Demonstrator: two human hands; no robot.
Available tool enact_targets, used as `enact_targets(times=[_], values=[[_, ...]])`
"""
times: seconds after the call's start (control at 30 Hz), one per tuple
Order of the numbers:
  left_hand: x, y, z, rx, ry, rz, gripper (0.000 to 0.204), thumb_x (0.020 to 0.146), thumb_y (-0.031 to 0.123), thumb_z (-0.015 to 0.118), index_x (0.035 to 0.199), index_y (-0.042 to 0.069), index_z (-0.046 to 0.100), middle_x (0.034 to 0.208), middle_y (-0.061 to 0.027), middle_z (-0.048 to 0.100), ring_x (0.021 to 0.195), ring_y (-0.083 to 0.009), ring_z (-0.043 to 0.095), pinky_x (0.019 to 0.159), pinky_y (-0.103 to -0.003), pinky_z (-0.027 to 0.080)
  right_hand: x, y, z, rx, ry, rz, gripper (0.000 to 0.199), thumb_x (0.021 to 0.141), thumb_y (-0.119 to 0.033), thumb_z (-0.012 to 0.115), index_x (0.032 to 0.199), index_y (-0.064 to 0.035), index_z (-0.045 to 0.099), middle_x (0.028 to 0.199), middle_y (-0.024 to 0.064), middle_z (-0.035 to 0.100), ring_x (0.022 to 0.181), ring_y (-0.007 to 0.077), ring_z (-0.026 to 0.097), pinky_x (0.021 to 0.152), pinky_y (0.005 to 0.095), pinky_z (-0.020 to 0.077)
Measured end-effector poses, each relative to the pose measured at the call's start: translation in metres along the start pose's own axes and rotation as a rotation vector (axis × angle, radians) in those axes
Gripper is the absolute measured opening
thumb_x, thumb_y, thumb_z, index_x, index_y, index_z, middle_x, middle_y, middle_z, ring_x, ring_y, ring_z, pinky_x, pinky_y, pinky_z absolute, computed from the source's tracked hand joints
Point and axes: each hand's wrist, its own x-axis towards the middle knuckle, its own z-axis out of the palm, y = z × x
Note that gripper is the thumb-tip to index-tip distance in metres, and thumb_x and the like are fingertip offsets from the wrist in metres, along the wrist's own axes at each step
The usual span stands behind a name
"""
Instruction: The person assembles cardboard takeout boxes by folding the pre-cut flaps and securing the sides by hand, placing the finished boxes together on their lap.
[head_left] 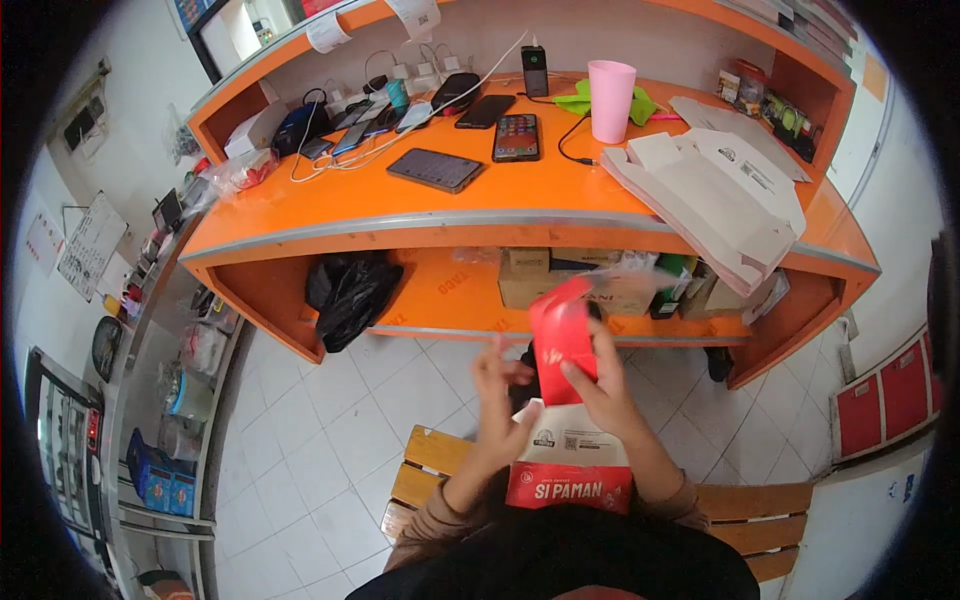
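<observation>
A red and cream cardboard box [570, 450] lies against my lap, with a narrow red panel [560, 345] standing up from its far side. My right hand [603, 385] grips this panel at its right edge, thumb across the front and fingers behind. Left of the panel, my left hand [495, 395] is raised with its fingers apart and slightly blurred. Its thumb is close to the box's left edge; whether they touch I cannot tell. On the desk's right side rests a stack of flat cream cardboard box blanks [715, 185].
An orange desk [340, 205] stands ahead, bearing phones [516, 138], cables and a pink cup [610, 100]. On its lower shelf are a black plastic bag [350, 295] and cardboard cartons [525, 280]. Wooden slats [760, 515] show beside me; a metal rack [165, 420] lines the left.
</observation>
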Motion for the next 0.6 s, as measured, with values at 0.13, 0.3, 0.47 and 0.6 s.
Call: enact_targets(times=[0.13,0.3,0.47,0.6], values=[[0.034,0.000,-0.041,0.234,0.077,0.078,0.047,0.084,0.024,0.049,0.125,0.004,0.040,0.123,-0.0144,0.028,0.096,-0.0254,0.040,0.084,-0.033,0.036,0.006,-0.039,-0.006,-0.387,-0.513,0.006,0.046,0.078,-0.012,0.060,0.116,0.0046,0.041,0.108,0.0239,0.051,0.099,0.0296,0.055,0.081,0.0328,0.0427],[0.052,0.013,-0.048,-0.071,-0.302,-0.057,0.042,0.082,0.009,0.054,0.123,0.006,0.044,0.128,-0.0121,0.034,0.113,-0.0246,0.040,0.088,-0.032,0.038,0.009,-0.052,-0.010,-0.733,-0.494,-0.317,0.059,0.066,-0.019,0.070,0.115,0.0001,0.044,0.104,0.0213,0.054,0.094,0.0335,0.055,0.078,0.0376,0.0456],[0.048,-0.002,-0.052,-0.413,-0.416,-0.177,0.049,0.080,0.009,0.057,0.126,0.009,0.041,0.134,-0.0097,0.025,0.118,-0.0214,0.034,0.087,-0.032,0.041,0.014,-0.062,-0.014,-0.679,-0.549,-0.081,0.067,0.062,-0.021,0.074,0.118,-0.0066,0.039,0.100,0.0199,0.056,0.088,0.0311,0.058,0.074,0.0361,0.0472],[0.040,-0.008,-0.050,-0.629,-0.365,-0.127,0.049,0.072,0.005,0.066,0.117,0.006,0.047,0.132,-0.0104,0.030,0.118,-0.0206,0.035,0.086,-0.033,0.041,0.015,-0.069,-0.016,-0.688,-0.552,0.008,0.077,0.062,-0.024,0.073,0.122,-0.0126,0.028,0.100,0.0210,0.055,0.082,0.0361,0.059,0.069,0.0409,0.0483]])
